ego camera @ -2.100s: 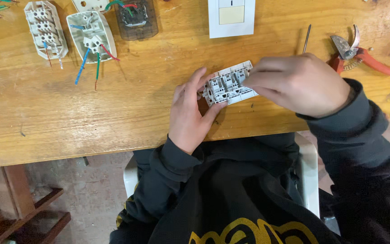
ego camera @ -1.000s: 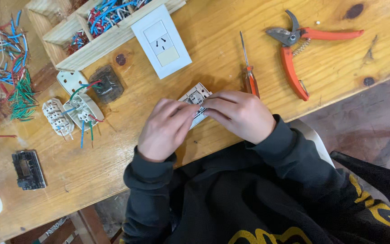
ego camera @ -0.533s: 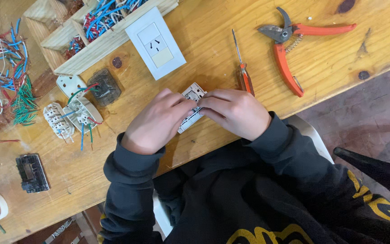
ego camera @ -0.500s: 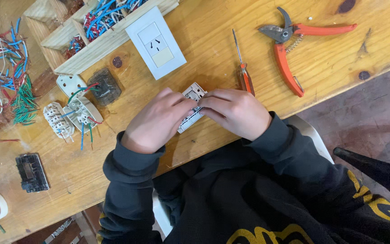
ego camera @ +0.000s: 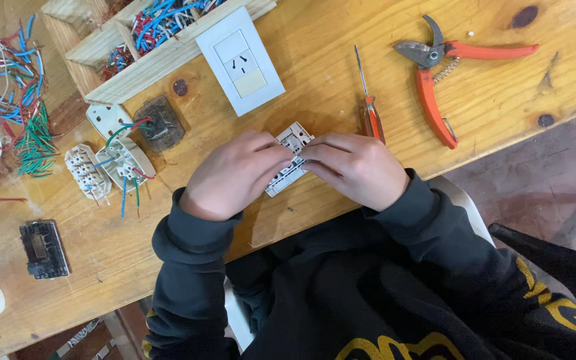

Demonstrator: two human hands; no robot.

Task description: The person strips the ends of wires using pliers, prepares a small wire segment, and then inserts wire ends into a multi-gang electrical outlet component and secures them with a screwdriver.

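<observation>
item: white socket module frame [ego camera: 288,160], back side up, pinched at the surface's [ego camera: 341,40] near edge between left hand [ego camera: 233,175] and right hand [ego camera: 355,168], both closed on it. change: against half a second ago the grip and the frame's place are unaltered, only the view has shifted slightly; the fingertip work at its middle appears ongoing. beyond the right hand: red-handled screwdriver [ego camera: 368,107], orange pruning shears [ego camera: 448,73]. beyond the left hand: white wall plate [ego camera: 240,61], wired modules [ego camera: 111,167].

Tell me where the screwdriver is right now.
The screwdriver lies on the wooden table, just beyond the right hand, between the white wall plate and the orange-handled pruners.
</observation>
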